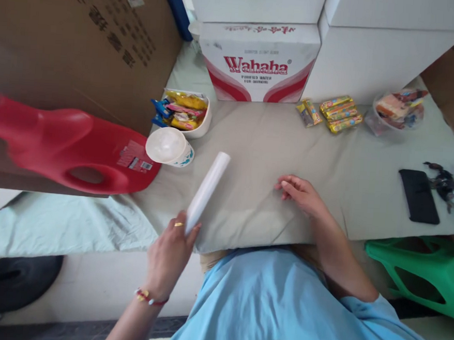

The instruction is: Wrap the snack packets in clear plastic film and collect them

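Note:
My left hand [169, 251] is closed round the lower end of a white roll [207, 189], which slants up and away over the grey cloth-covered table [291, 143]. A ring shows on one finger and a red bracelet on the wrist. My right hand [301, 193] rests on the cloth near the table's front edge, fingers loosely curled and pointing left, holding nothing. A white cup [169, 148] stands just left of the roll's far end.
A big red jug [69, 146] lies at the left. A white bowl of wrapped snacks [186, 113], a Wahaha box [260, 61], yellow snack packs [338, 113], a clear tub of snacks [398, 109], a black phone [418, 196] and keys [442, 180] sit on the table. A green stool [422, 271] stands at lower right.

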